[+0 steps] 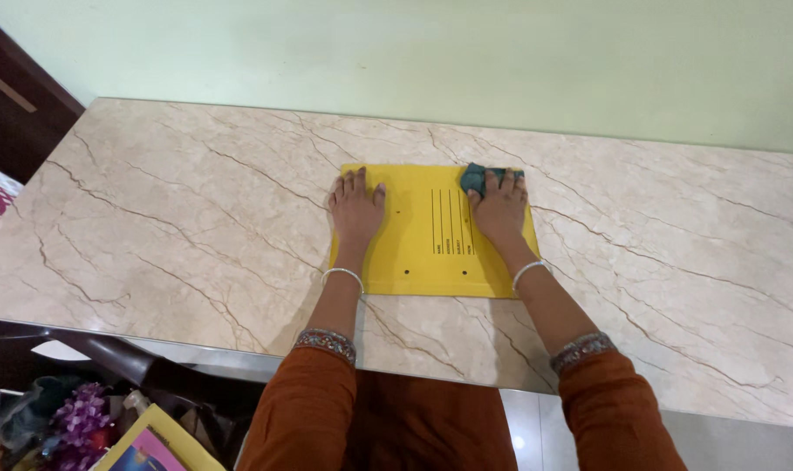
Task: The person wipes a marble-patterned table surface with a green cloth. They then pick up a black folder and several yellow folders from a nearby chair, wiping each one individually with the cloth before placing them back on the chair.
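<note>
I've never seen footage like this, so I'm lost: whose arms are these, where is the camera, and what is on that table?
The single picture comes from a camera worn on a person's head, looking down at their own arms in orange sleeves. A marble-patterned table holds a flat yellow folder. The left hand lies flat, palm down, on the folder's left part. The right hand presses a small dark green cloth against the folder's top right part. Both wrists wear thin bangles.

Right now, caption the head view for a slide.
Left hand flat on yellow file folder, right hand pressing teal cloth on it.
</note>
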